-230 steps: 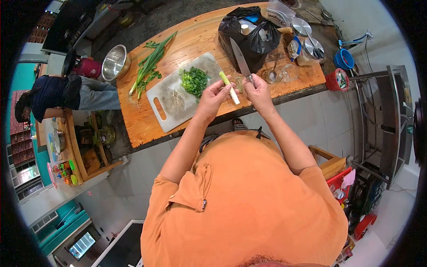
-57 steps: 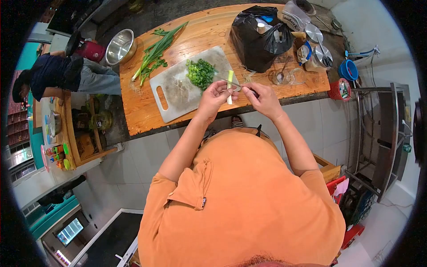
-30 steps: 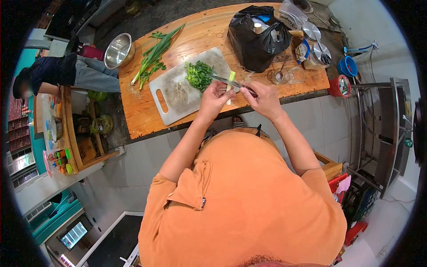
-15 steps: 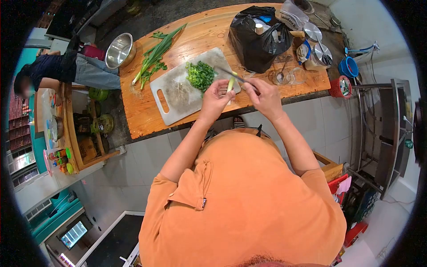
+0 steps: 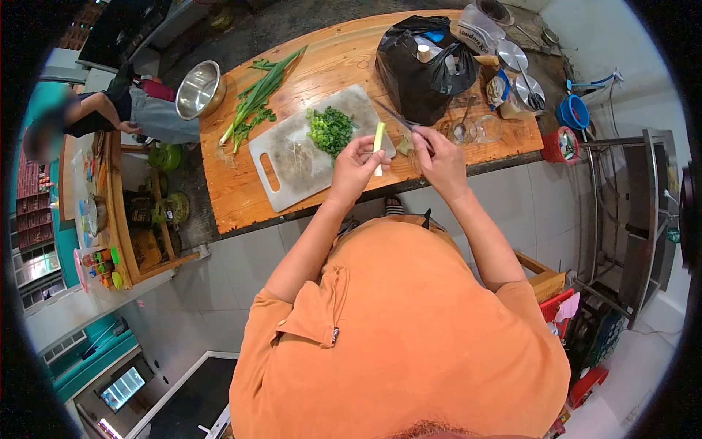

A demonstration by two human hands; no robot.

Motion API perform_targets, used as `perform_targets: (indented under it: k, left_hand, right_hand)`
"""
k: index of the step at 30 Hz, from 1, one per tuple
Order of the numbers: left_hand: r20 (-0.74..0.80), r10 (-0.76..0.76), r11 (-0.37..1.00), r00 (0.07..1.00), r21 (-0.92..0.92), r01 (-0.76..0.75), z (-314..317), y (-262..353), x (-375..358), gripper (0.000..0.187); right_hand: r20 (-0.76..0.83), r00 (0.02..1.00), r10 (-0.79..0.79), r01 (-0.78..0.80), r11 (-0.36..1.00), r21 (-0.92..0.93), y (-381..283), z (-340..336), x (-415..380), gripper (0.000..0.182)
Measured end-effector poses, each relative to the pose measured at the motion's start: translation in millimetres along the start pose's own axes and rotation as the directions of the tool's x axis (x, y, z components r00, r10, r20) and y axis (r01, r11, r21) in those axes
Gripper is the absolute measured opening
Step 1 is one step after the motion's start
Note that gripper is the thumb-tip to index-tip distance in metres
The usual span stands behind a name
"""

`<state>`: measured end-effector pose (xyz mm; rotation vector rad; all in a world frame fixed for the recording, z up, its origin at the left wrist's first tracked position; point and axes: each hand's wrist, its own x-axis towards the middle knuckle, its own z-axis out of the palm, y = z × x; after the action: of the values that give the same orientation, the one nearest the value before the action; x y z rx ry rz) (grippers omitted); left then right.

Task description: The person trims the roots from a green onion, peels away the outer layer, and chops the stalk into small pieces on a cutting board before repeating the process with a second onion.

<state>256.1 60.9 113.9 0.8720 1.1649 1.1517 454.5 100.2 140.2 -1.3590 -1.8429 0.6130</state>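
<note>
Pinching a pale green scallion stalk upright in the fingers of the left hand, a person in an orange shirt stands at a wooden table. The right hand grips a knife, its blade angled away. Chopped greens lie on a white cutting board just beside the hands.
</note>
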Motion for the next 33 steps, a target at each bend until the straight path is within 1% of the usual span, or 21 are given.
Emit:
perform_targets:
  k: [1, 2, 3, 5, 7, 9, 10, 12, 13, 15, 16, 18, 19, 21, 22, 24, 27, 28, 30, 31, 33]
  left_hand:
    - [-0.010, -0.059, 0.996, 0.998, -0.073, 0.058, 0, 3, -1, 0.040]
    - [-0.012, -0.120, 0.982, 0.993, -0.148, 0.117, 1, 4, -2, 0.040]
    - [-0.006, -0.122, 0.982, 0.993, -0.146, 0.119, 0, 3, -1, 0.040]
    - [0.072, -0.185, 0.955, 0.980, -0.221, 0.197, -4, 2, 2, 0.040]
    - [0.076, -0.196, 0.937, 0.978, -0.280, 0.209, -1, 5, 1, 0.038]
    - [0.076, -0.210, 0.915, 0.975, -0.337, 0.223, -3, 6, 0, 0.037]
    - [0.091, -0.231, 0.895, 0.969, -0.371, 0.248, -3, 7, 2, 0.035]
    - [0.115, -0.256, 0.872, 0.960, -0.402, 0.280, -3, 6, 3, 0.034]
    - [0.112, -0.274, 0.864, 0.955, -0.407, 0.295, -3, 6, 4, 0.033]
    - [0.107, -0.291, 0.857, 0.951, -0.412, 0.309, -3, 6, 5, 0.032]
    - [0.114, -0.302, 0.858, 0.946, -0.401, 0.322, -4, 7, 5, 0.034]
    - [0.114, -0.314, 0.859, 0.942, -0.388, 0.334, -8, 7, 6, 0.036]
    - [0.120, -0.314, 0.854, 0.942, -0.399, 0.335, -9, 5, 7, 0.039]
    - [0.135, -0.314, 0.847, 0.940, -0.408, 0.341, -8, 1, 8, 0.041]
    - [0.148, -0.304, 0.844, 0.941, -0.418, 0.338, -9, 1, 9, 0.039]
    - [0.157, -0.290, 0.841, 0.944, -0.429, 0.330, -7, 4, 8, 0.038]
    - [0.127, -0.316, 0.852, 0.940, -0.399, 0.340, -9, 11, 5, 0.038]
    - [0.138, -0.327, 0.845, 0.935, -0.401, 0.354, -12, 11, 6, 0.037]
    - [0.160, -0.330, 0.836, 0.930, -0.407, 0.367, -10, 10, 9, 0.036]
    - [0.124, -0.329, 0.837, 0.936, -0.420, 0.350, -9, 9, 9, 0.035]
    - [0.079, -0.329, 0.840, 0.941, -0.432, 0.330, -11, 6, 9, 0.035]
  right_hand:
    - [-0.001, 1.000, 0.000, 0.000, 1.000, 0.003, -1, 0, -2, 0.021]
    - [0.091, 0.994, -0.067, 0.065, 0.998, 0.020, -3, -1, -7, 0.022]
    - [0.180, 0.975, -0.134, 0.128, 0.991, 0.041, -3, -4, -10, 0.022]
    - [0.166, 0.982, -0.087, 0.083, 0.996, 0.036, 2, -2, -10, 0.022]
    - [0.160, 0.986, -0.047, 0.040, 0.998, 0.042, 6, 2, -9, 0.022]
    - [0.050, 0.998, 0.038, -0.038, 0.999, 0.012, 9, 4, -7, 0.022]
    - [0.049, 0.998, 0.040, -0.041, 0.999, 0.013, 8, 3, -8, 0.022]
    - [0.188, 0.967, -0.172, 0.150, 0.981, 0.126, 6, -1, -12, 0.021]
    - [0.183, 0.968, -0.169, 0.148, 0.981, 0.124, 8, 0, -12, 0.021]
    - [0.105, 0.992, -0.069, 0.061, 0.995, 0.073, 15, 5, -10, 0.021]
    - [0.106, 0.992, -0.071, 0.063, 0.995, 0.075, 16, 4, -9, 0.021]
    - [0.082, 0.996, 0.034, -0.037, 0.999, 0.039, 17, 3, -6, 0.022]
    - [0.084, 0.996, 0.036, -0.040, 0.998, 0.042, 15, 4, -8, 0.022]
    - [0.171, 0.964, -0.205, 0.192, 0.977, 0.090, 11, 2, -12, 0.023]
    - [0.169, 0.965, -0.203, 0.191, 0.978, 0.085, 15, 2, -12, 0.023]
    - [0.071, 0.996, 0.050, -0.051, 0.999, 0.008, 25, 8, -8, 0.025]
    - [0.011, 0.991, 0.134, -0.134, 0.982, 0.134, 34, 14, -6, 0.028]
    - [0.012, 0.990, 0.138, -0.138, 0.981, 0.133, 41, 19, -8, 0.028]
    - [0.169, 0.956, 0.241, -0.284, 0.907, 0.311, 54, 23, -7, 0.031]
    - [0.166, 0.957, 0.239, -0.280, 0.910, 0.307, 54, 22, -5, 0.031]
    - [0.320, 0.845, 0.429, -0.533, 0.623, 0.572, 49, 23, -3, 0.032]
